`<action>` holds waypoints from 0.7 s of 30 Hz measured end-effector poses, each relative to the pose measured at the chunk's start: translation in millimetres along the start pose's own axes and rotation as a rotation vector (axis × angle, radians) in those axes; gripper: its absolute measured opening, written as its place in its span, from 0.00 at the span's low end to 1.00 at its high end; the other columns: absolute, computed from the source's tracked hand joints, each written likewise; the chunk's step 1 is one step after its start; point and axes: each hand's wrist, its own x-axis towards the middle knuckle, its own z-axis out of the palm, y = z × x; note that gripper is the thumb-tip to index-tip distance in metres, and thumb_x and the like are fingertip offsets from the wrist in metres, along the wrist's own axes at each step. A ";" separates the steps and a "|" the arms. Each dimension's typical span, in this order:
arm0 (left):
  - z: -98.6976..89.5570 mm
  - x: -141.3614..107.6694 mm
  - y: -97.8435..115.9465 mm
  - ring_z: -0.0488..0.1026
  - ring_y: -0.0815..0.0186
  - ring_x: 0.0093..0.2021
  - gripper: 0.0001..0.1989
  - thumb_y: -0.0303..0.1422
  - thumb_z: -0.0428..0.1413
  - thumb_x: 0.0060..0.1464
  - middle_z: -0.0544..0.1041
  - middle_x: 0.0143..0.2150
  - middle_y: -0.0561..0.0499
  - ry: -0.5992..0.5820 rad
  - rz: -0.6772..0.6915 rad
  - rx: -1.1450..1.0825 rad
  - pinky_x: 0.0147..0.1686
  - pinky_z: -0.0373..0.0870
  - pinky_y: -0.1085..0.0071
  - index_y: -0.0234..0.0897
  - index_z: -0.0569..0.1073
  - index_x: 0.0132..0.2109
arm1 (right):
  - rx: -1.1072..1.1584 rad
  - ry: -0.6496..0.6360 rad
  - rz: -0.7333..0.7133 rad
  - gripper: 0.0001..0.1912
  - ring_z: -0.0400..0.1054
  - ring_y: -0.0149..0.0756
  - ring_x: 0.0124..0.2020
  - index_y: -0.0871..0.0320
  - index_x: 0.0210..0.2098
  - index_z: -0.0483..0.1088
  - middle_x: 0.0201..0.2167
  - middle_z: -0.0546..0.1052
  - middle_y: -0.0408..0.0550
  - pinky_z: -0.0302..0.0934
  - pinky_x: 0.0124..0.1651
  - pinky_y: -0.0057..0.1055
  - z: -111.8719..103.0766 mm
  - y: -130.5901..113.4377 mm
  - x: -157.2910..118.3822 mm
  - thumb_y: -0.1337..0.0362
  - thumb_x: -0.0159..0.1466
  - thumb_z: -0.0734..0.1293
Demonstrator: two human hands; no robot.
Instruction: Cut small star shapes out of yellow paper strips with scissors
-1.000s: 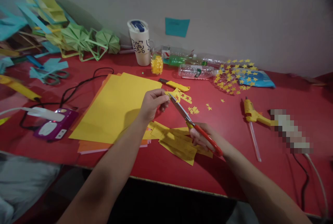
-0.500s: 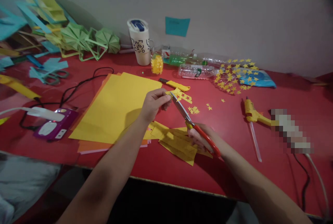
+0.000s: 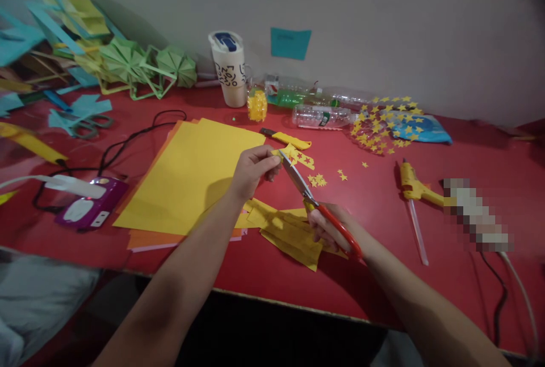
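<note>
My left hand (image 3: 255, 169) pinches a small piece of yellow paper (image 3: 276, 151) between thumb and finger, above the right edge of a stack of yellow sheets (image 3: 187, 174). In my right hand (image 3: 326, 225) is a pair of red-handled scissors (image 3: 304, 188), the blade tips reaching up to the paper at my left fingertips. Yellow scraps with star-shaped holes (image 3: 303, 158) lie just behind the blades. Small cut stars (image 3: 317, 180) rest on the red table to their right. Yellow paper strips (image 3: 289, 236) lie below, partly hidden by my right hand.
A yellow utility knife (image 3: 287, 138), a white tumbler (image 3: 229, 69) and plastic bottles (image 3: 321, 116) stand or lie behind my hands. At right is a yellow glue gun (image 3: 411, 182) with a cord nearby. A purple power strip (image 3: 91, 205) sits at left.
Almost nothing differs. The scissors and my right hand have shifted very slightly; my left hand keeps its hold on the paper.
</note>
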 end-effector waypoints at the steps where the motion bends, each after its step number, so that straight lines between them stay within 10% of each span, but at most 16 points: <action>1: 0.1 0.0 0.1 0.62 0.77 0.15 0.10 0.35 0.61 0.40 0.69 0.16 0.56 0.001 -0.002 0.000 0.16 0.61 0.77 0.36 0.70 0.20 | 0.002 0.005 0.005 0.34 0.59 0.27 0.12 0.54 0.25 0.60 0.12 0.59 0.35 0.55 0.16 0.25 -0.1 -0.5 -0.2 0.27 0.51 0.63; 21: 0.4 -0.5 2.2 0.62 0.76 0.14 0.09 0.34 0.60 0.38 0.69 0.15 0.56 0.024 -0.035 -0.018 0.15 0.60 0.77 0.37 0.70 0.18 | -0.019 0.025 0.073 0.33 0.58 0.25 0.12 0.54 0.24 0.58 0.15 0.63 0.37 0.52 0.13 0.23 -2.4 -5.6 -0.5 0.29 0.50 0.66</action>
